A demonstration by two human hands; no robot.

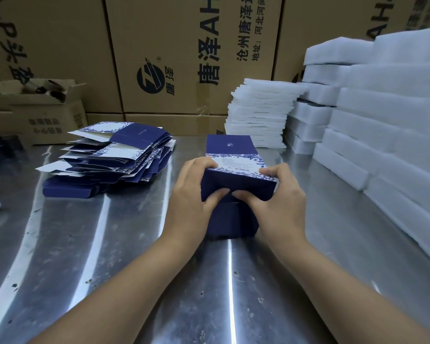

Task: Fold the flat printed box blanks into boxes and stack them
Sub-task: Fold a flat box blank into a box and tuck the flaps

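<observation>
Both hands, left hand and right hand, gripped the blue box, thumbs pressed together; flat blanks lay at ten o'clock.

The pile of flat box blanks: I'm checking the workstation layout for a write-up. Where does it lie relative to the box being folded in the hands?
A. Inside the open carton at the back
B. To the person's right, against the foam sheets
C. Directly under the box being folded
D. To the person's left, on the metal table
D: the pile of flat box blanks lies on the metal table, left of the box that both hands grip.
</observation>
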